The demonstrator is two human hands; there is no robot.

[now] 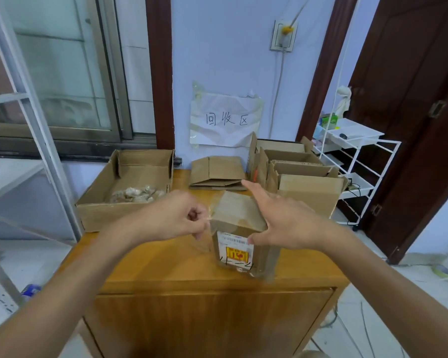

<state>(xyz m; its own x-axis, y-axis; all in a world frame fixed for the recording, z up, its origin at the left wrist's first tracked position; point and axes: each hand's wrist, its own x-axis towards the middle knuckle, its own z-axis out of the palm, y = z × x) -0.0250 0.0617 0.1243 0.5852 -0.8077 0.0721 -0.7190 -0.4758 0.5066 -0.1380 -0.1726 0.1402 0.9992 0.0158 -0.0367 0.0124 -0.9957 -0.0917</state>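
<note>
1. Wooden cabinet point(166, 259) fills the 6 o'clock foreground. The small cardboard box point(233, 205) stands upright on its top, just right of centre and near the front edge.
2. The box's top is closed. Its front face carries a white shipping label point(235, 250) with a yellow patch and black marker scrawl.
3. Left hand point(176, 218) is at the box's 9 o'clock. Its fingers are curled tight, and thumb and fingertips pinch a clear tape strip point(206, 240) that runs down the box's left front edge.
4. Right hand point(282, 220) is at the box's 3 o'clock, spread flat. The fingers are straight, the palm presses on the top right edge, the thumb rests on the front face above the label, and the index finger points to 12 o'clock. It grips nothing.
5. At 10 o'clock is an open shallow carton point(96, 213), with pale packing filler point(137, 193) inside.
6. At 12 o'clock is a pile of flattened cardboard point(217, 171), behind the small box and apart from it.
7. At 1 o'clock are 3 or 4 open cartons point(311, 192) packed together, just beside the right hand.
8. Farther at 12 o'clock, a crumpled paper sign point(225, 120) with handwritten characters is taped to the wall.
9. At 2 o'clock a white wire rack point(357, 156) stands on the floor beside a dark door point(411, 99).
</note>
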